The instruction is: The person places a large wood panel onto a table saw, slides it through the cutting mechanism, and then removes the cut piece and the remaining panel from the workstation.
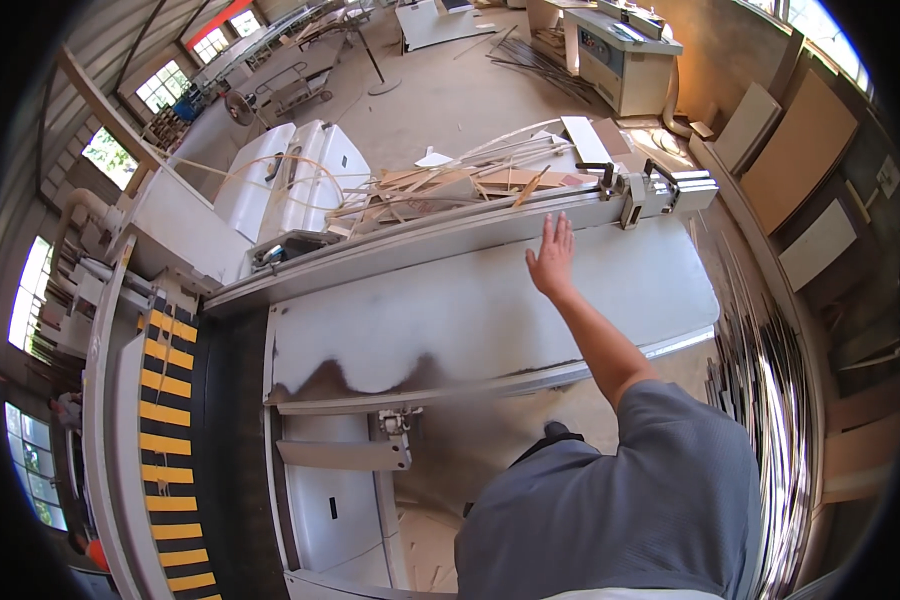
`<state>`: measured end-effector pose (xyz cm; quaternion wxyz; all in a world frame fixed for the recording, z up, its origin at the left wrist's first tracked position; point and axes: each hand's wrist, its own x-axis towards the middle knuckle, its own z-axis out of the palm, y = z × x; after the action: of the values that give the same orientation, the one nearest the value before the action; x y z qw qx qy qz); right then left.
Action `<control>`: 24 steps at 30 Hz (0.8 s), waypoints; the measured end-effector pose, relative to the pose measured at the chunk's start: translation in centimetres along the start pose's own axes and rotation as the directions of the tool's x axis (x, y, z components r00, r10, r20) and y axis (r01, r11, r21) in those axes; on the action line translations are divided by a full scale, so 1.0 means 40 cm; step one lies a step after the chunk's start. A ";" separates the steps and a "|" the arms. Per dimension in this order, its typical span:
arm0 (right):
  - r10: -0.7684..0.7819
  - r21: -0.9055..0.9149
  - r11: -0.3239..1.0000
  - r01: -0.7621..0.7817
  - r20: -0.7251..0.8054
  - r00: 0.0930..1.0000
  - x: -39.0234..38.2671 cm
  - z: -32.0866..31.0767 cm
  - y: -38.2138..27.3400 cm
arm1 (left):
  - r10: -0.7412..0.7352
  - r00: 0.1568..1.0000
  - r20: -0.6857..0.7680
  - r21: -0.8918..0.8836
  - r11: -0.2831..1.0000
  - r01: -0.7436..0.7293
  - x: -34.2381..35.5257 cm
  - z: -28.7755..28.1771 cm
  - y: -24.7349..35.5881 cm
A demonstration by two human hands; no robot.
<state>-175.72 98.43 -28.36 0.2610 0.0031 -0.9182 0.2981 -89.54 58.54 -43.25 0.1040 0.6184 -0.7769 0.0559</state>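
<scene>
My right hand (553, 258) reaches out over a pale, worn metal machine table (450, 310). Its fingers are straight and slightly apart, the thumb out to the left, and nothing shows in it. The fingertips are at the long grey metal fence (420, 238) along the table's far side; whether they touch it I cannot tell. To the right of the fingers, a metal stop with black clamp levers (632, 200) sits on the fence. My left hand is out of view.
Beyond the fence lies a heap of wood offcuts (470, 185). A yellow-and-black striped strip (167, 425) runs along the machine at left. Thin strips (770, 420) lie bundled on the right, near boards (800, 150) against the wall. A grey machine (625, 60) stands at the back.
</scene>
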 end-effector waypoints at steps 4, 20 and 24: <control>0.076 0.041 0.996 -0.078 0.033 0.997 -0.058 0.047 -0.039 | 0.087 0.939 -0.332 -0.027 0.994 -0.102 0.065 0.045 -0.091; -0.220 0.113 0.975 0.191 0.397 0.891 -0.166 0.299 -0.316 | -0.225 0.939 -0.260 -0.120 0.972 0.200 0.089 -0.020 0.055; -0.367 0.287 0.916 0.278 0.327 0.871 -0.168 0.349 -0.412 | -0.321 0.939 -0.126 -0.178 0.938 0.297 0.092 -0.108 0.177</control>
<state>-173.92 76.21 -32.19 0.1254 0.2444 -0.8962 0.3485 -96.81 57.60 -37.90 0.2187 0.7168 -0.6616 0.0252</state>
